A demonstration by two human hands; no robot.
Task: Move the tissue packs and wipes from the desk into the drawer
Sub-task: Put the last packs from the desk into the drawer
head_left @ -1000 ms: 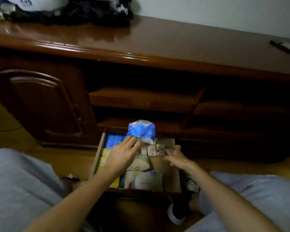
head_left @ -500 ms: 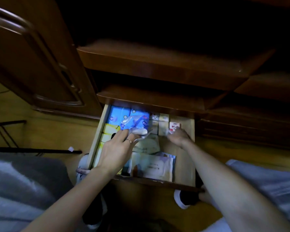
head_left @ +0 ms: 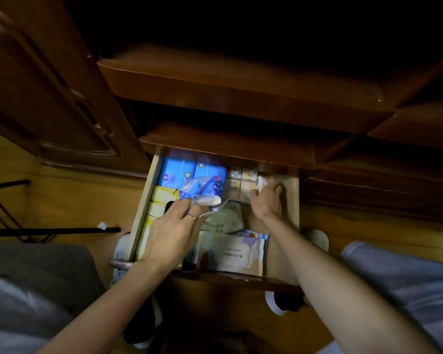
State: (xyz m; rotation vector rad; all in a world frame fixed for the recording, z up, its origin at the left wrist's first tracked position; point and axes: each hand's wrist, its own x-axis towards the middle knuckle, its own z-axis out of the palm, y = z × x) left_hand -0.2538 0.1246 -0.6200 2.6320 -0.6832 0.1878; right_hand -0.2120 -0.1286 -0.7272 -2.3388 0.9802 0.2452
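Observation:
The open wooden drawer (head_left: pixel 293 200) holds blue tissue packs (head_left: pixel 175 172) at the back left, yellow packs (head_left: pixel 161 194) along the left side, small pale packs (head_left: pixel 234 181) at the back middle and a white wipes pack (head_left: pixel 237 252) at the front. My left hand (head_left: pixel 173 232) is inside the drawer, pinching a crumpled blue-and-clear plastic tissue pack (head_left: pixel 202 189) that lies over the blue ones. My right hand (head_left: pixel 265 200) reaches to the back right and grips a small pale pack (head_left: pixel 261 180), partly hidden by its fingers.
Two dark wooden shelves (head_left: pixel 241 95) overhang the drawer's back. A cabinet door (head_left: pixel 51 98) stands at the left. A thin black stand (head_left: pixel 51 229) lies on the wooden floor at the left. My grey-clad knees and shoes flank the drawer's front.
The view has dropped from the desk top down to the drawer. My left hand lowered the blue pack into the drawer. My right hand moved toward the back right corner.

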